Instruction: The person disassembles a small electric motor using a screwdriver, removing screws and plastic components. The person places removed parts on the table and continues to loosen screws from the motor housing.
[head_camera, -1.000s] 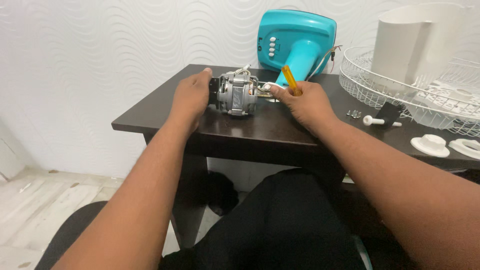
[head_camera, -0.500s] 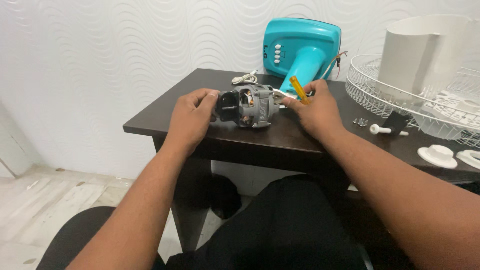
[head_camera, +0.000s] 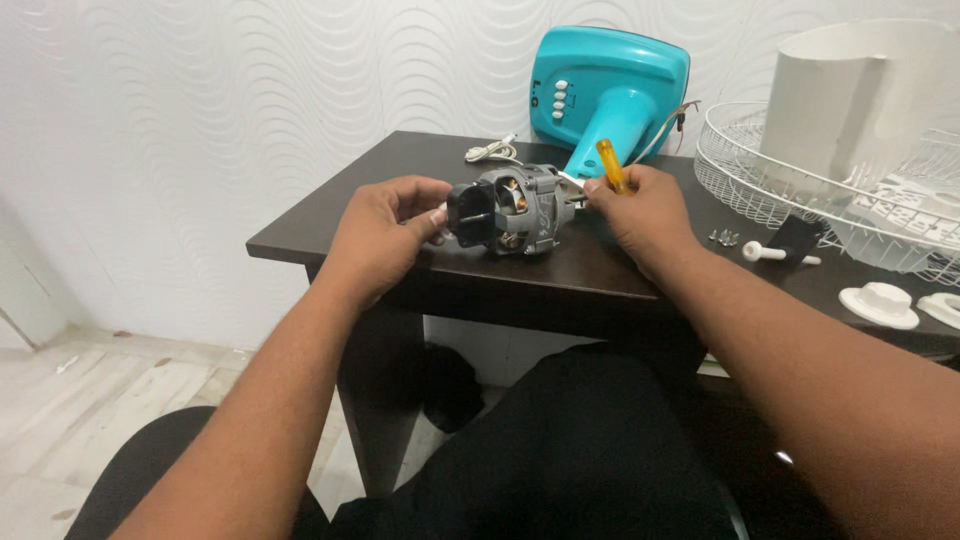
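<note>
Grasped from both ends: fan motor (head_camera: 515, 210), grey metal housing, copper windings visible through an opening in the casing, black plastic block on the end facing 9 o'clock, thin shaft end facing 3 o'clock. Resting on the dark wooden table (head_camera: 330, 225), near its front edge, at 12 o'clock from the seated lap.

Left hand (head_camera: 385, 235): curled, back of hand up, fingertips and thumb closed on the black block end; forearm running in from 7 o'clock.

Right hand (head_camera: 640, 210): clenched around a screwdriver (head_camera: 610, 165) with a yellow-orange handle (handle poking up between thumb and forefinger, tip hidden), fingertips touching the shaft end of the motor; forearm running in from 5 o'clock.

Surroundings on the table:
- teal fan base (head_camera: 610, 90) with white buttons, tilted against the wall, at 1 o'clock from the motor, loose wires trailing off its right side;
- white coiled cord (head_camera: 490, 152) at 12 o'clock, just behind the motor;
- white wire fan guard (head_camera: 760, 180) at 3 o'clock, well apart;
- small screws (head_camera: 724, 237) and a white knob (head_camera: 878, 302) near the right forearm.
</note>
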